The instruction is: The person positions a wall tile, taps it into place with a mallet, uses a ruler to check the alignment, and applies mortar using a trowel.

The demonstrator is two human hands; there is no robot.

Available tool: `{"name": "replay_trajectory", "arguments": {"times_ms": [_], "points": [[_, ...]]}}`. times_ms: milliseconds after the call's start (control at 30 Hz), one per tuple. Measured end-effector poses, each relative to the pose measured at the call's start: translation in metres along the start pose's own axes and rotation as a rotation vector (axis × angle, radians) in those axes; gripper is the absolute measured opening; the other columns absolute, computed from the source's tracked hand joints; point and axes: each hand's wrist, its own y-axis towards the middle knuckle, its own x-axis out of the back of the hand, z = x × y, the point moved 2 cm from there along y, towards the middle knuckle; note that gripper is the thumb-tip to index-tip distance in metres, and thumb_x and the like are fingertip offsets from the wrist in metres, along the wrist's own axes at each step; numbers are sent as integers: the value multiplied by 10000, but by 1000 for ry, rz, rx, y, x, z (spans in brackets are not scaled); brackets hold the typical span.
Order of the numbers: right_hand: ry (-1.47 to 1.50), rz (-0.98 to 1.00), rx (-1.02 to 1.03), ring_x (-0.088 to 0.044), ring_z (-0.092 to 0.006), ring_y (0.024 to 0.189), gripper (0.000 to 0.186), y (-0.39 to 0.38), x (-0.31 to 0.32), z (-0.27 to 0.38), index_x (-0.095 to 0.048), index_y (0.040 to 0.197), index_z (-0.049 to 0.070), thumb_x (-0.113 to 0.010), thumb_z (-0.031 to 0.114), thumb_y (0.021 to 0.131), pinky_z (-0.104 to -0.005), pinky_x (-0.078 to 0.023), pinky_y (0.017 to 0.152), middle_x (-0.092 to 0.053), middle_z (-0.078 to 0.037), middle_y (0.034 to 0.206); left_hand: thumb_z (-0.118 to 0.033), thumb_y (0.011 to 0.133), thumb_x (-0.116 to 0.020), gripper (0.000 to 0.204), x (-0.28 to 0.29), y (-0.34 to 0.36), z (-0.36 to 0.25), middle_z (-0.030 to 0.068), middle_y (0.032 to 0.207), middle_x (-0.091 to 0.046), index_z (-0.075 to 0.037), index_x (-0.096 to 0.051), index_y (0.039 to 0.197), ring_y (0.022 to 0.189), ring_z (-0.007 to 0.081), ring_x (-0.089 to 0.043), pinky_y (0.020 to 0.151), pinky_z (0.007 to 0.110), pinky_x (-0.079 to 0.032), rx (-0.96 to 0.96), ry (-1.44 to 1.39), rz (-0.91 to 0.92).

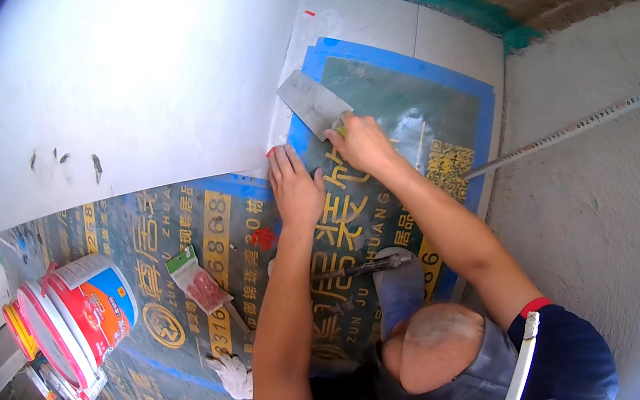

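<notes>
My right hand (pixel 366 144) is closed around the green handle of a putty knife (pixel 313 103) with a broad metal blade. Its blade reaches to the foot of the large white tile wall (pixel 143 86), over the blue tape on the floor covering. Beside it, my left hand (pixel 295 185) has its fingers stretched out, fingertips at the wall's lower corner next to a small red piece (pixel 272 150). Whether those fingers pinch the red piece cannot be made out.
Printed dark floor covering (pixel 164 216) lies below. At left are a red and white bucket (pixel 94 307), a packet of small red pieces (pixel 201 286) and a white glove (pixel 233 374). A tape measure blade (pixel 600 115) stretches along the grey wall (pixel 592 224) at right.
</notes>
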Motion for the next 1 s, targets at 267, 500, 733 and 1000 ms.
{"name": "replay_trajectory", "arguments": {"times_ms": [267,500,733,1000], "points": [[0,37,-8,-619,-447,834,357,7,6,-7,-600,904,-69,-621,281,838,-473,-510,754,-626,-302,813,-275,844,-615,714,-5,5,-1,291,1446,-239,111,-305,1359,1332,425,-254,1107,470,-226,40,73,-32],[-30,9,80,-610,-449,804,377,15,14,3,-607,839,-68,-638,308,834,-470,-495,728,-622,-292,782,-287,853,-606,714,-11,5,-6,295,1435,-258,151,-312,1335,1336,418,-252,1109,458,-228,89,37,-57],[-20,104,-29,-635,-424,828,421,17,28,21,-635,968,-80,-634,320,834,-441,-507,769,-643,-283,816,-290,862,-601,714,-12,-2,-6,290,1430,-263,181,-319,1318,1333,420,-262,1117,440,-230,104,33,-67],[60,194,-112,-607,-429,918,400,27,35,24,-666,836,-74,-611,322,830,-439,-496,832,-633,-291,877,-302,870,-595,719,-9,-11,0,294,1436,-240,187,-315,1316,1352,427,-227,1119,433,-234,108,-10,-19]]}}
